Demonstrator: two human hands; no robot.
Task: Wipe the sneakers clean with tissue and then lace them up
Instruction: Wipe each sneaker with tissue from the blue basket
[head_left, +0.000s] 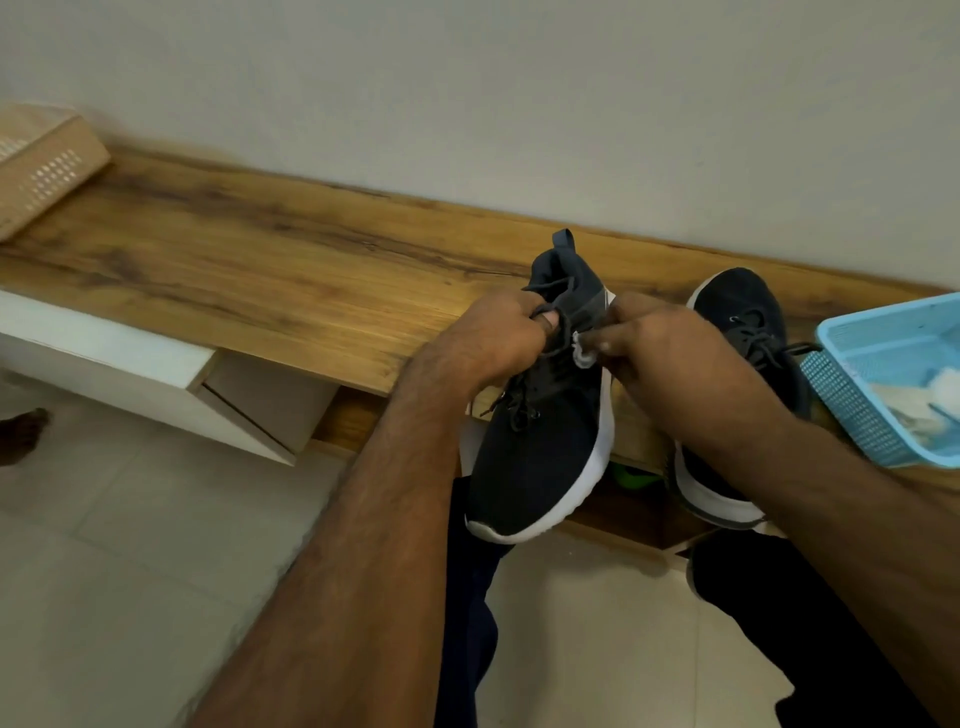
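Two dark sneakers at the wooden shelf (260, 270) edge: near sneaker (540, 457) raised, left hand (498, 338) curled around its lace (558, 332). Right hand (660, 343) pinches what looks like tissue (584, 356) against its collar; second sneaker (737, 322) rests beside the blue basket (852, 405).

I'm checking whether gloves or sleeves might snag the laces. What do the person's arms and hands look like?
Both forearms are bare and hairy, with no sleeves in view. The left hand and right hand wear no gloves; no rings, watch or bands are visible.
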